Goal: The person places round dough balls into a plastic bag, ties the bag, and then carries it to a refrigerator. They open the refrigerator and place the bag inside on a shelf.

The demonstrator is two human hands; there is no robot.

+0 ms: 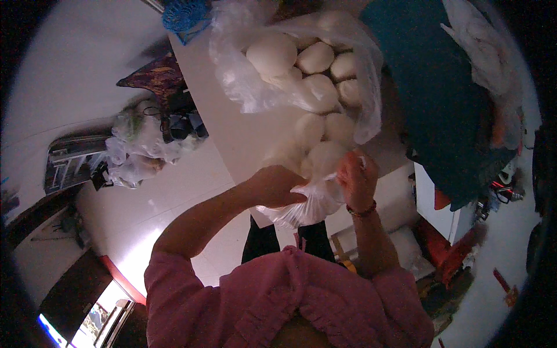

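Note:
My right hand (359, 180) is closed, with a bracelet at its wrist, and pinches the gathered edge of a clear plastic bag (320, 204). My left hand (278, 185) grips the same bag from the other side, thumb on the bunched plastic and fingers mostly hidden. Several round white buns (328, 156) show through the film just beyond my hands. Farther away, a larger open plastic bag (243, 87) lies spread around several more white buns (315, 57). Whether the buns are cooked or raw dough, I cannot tell.
Both bags rest on a pale tabletop (204, 65). A blue openwork basket (185, 15) stands at its far left corner. Dark green cloth (426, 87) hangs on the right. Filled plastic bags (139, 148) sit beyond the table's left edge, beside a patterned stool-like object (156, 80).

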